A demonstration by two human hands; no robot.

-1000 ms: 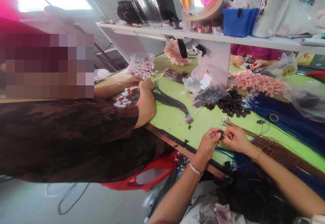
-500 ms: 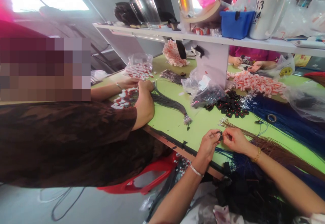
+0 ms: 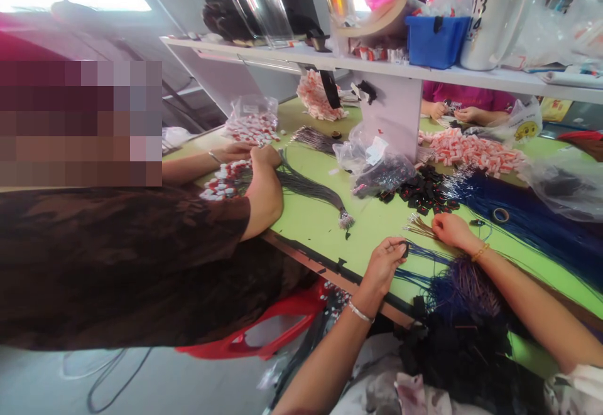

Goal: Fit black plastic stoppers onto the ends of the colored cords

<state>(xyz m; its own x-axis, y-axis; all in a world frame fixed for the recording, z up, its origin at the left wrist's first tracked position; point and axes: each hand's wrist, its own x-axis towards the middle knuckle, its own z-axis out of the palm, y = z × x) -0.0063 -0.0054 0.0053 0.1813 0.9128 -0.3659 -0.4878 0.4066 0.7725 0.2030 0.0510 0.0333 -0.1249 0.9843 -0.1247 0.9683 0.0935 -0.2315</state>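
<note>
Black piece being pinched by fingers of the left hand, lower right of frame, brown wires being overlapped by the right hand, its finger closure being hidden

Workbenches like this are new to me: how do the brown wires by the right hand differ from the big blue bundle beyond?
The blue bundle spreads wide; the brown wires near the right hand make a narrower strand. The right hand covers part of the brown wires; no hand is at the blue bundle. Both have silvery tips at their left ends.
</note>
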